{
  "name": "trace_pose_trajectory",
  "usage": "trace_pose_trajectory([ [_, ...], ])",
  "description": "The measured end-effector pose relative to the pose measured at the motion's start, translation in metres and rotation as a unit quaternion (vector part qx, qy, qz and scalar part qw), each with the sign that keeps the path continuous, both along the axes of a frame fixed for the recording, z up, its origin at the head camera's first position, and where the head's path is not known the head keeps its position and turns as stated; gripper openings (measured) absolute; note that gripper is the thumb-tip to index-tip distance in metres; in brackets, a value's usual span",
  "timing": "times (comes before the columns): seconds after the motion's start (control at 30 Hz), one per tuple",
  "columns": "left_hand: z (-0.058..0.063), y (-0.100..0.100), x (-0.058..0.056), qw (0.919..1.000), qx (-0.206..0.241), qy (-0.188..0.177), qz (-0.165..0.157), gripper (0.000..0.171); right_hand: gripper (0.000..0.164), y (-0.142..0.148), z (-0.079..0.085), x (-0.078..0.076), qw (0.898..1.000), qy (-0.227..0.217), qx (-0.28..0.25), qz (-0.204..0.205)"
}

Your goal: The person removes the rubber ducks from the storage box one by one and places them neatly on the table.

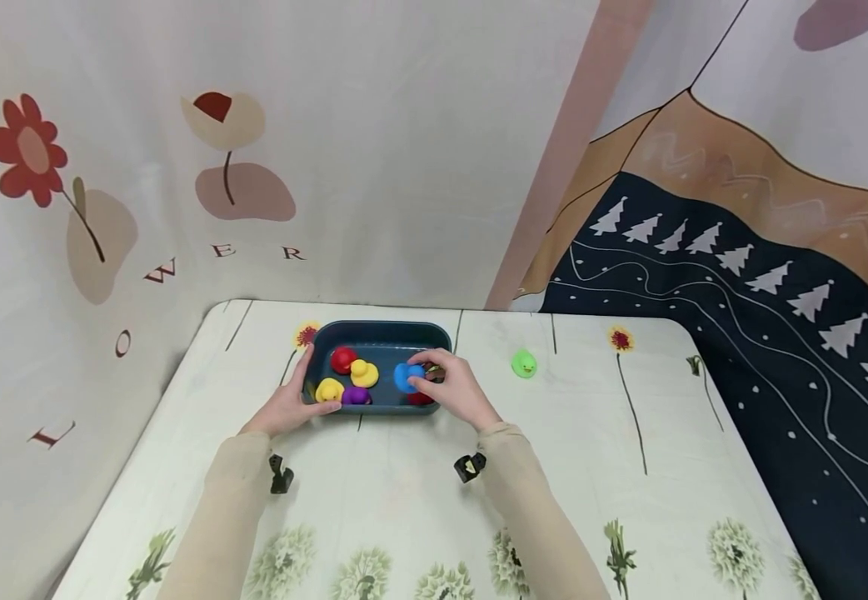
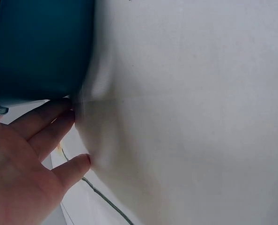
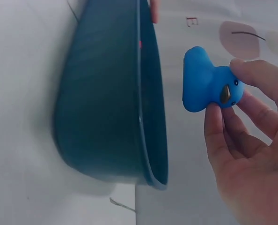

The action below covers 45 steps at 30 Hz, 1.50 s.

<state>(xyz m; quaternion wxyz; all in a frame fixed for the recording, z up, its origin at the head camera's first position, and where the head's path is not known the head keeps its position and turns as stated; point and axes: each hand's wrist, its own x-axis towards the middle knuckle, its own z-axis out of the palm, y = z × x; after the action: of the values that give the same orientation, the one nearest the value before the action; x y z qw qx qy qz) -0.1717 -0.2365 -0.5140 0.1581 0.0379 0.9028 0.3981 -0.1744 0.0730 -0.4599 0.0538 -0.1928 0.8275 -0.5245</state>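
A dark teal plastic basin (image 1: 374, 410) stands on the table, with several small rubber ducks inside. My left hand (image 1: 291, 406) grips its left end; the thumb lies by the front rim, and the other fingers reach along the outer wall. Between thumb and fingertips, my right hand (image 1: 455, 388) pinches a blue rubber duck (image 3: 202, 82), held above the basin's right part. In the basin lie a red duck (image 1: 343, 359), a yellow duck (image 1: 363, 373), another yellow duck (image 1: 329, 390) and a purple duck (image 1: 356, 396). A red thing (image 1: 420, 399) shows partly beneath the blue duck.
A green rubber duck (image 1: 524, 363) sits on the table to the right of the basin. The table has a white flower-print cloth (image 1: 404, 492). Printed fabric (image 1: 404, 167) hangs behind, and a dark tree-patterned cloth (image 1: 779, 367) lies along the right side.
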Motion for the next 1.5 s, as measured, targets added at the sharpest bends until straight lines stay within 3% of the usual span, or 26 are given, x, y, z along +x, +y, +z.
trace_pose_trajectory([
  [0.47, -0.002, 0.001, 0.001, 0.9999, 0.002, -0.01, 0.004, 0.115, 0.025, 0.035, -0.012, 0.004, 0.997, 0.013, -0.047, -0.063],
  [0.7, -0.001, 0.0, 0.001, 0.9999, 0.003, -0.011, 0.007, 0.115, 0.028, 0.055, -0.015, 0.004, 0.992, -0.004, -0.071, -0.101],
  [1.0, -0.005, -0.002, -0.001, 0.9999, 0.008, -0.005, 0.006, 0.115, 0.028, 0.069, 0.015, 0.022, 0.986, -0.028, -0.061, -0.15],
  [1.13, -0.005, -0.002, 0.0, 0.9999, 0.01, -0.002, 0.005, 0.115, 0.028, 0.078, 0.014, 0.025, 0.982, -0.033, -0.054, -0.179],
  [1.3, -0.003, -0.001, -0.001, 1.0, 0.005, 0.0, 0.003, 0.115, 0.029, 0.093, 0.007, 0.023, 0.977, -0.037, -0.05, -0.203],
  [1.5, -0.003, -0.001, -0.001, 1.0, 0.001, 0.001, 0.0, 0.115, 0.032, 0.121, -0.029, 0.01, 0.97, -0.051, -0.055, -0.232],
])
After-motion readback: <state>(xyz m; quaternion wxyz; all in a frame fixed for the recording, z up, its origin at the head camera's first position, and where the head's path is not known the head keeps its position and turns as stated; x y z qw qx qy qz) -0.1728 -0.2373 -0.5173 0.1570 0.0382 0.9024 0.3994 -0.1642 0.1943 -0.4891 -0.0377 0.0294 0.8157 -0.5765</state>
